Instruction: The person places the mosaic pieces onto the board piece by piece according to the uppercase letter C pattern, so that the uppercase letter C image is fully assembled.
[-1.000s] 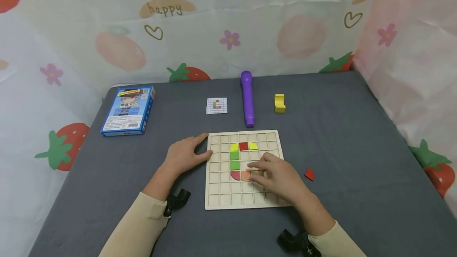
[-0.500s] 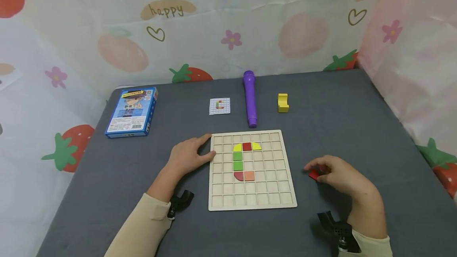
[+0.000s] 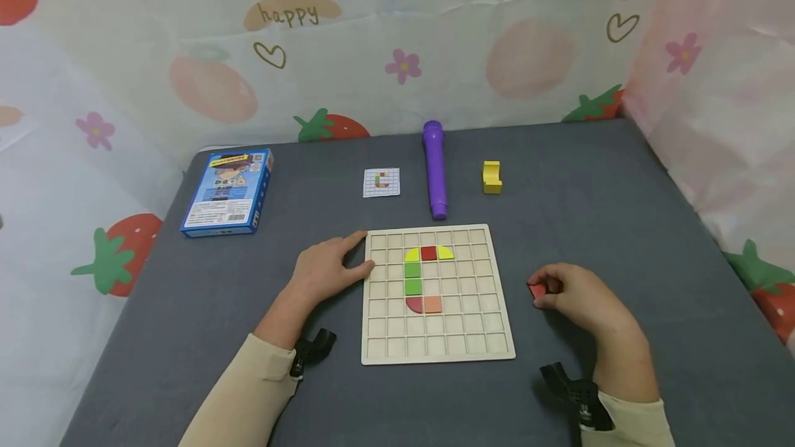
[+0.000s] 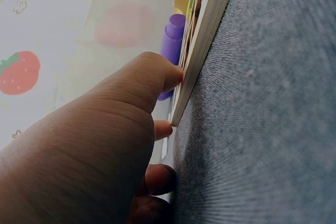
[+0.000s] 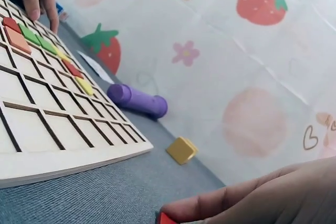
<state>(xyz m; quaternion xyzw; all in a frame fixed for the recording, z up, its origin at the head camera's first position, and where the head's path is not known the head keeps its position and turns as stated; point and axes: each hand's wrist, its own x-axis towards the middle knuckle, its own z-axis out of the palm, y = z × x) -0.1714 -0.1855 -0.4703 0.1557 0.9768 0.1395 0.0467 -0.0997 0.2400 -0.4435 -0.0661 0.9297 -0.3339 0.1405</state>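
Observation:
My right hand (image 3: 580,295) pinches a small red quarter-round tile (image 3: 537,290) between thumb and fingers, to the right of the wooden grid board (image 3: 472,326). In the right wrist view only a corner of the red tile (image 5: 166,219) shows. My left hand (image 3: 326,269) rests against the board's left edge, its thumb and forefinger touching the rim with fingers extended. Set in the board are two yellow quarter-round tiles with a red square tile (image 3: 428,254) between them, two green square tiles (image 3: 413,278), a dark pink quarter-round tile (image 3: 414,305) and an orange square tile (image 3: 433,304).
Behind the board lie a pattern card (image 3: 381,183), a purple microphone (image 3: 435,171) and a yellow block (image 3: 492,178). A blue box (image 3: 228,192) lies at the back left. Grey cloth (image 3: 621,212) covers the table, and a printed curtain hangs behind.
My right hand has moved right, off the board, and picked up the red quarter-round tile from the table. My left hand stays at the board's edge.

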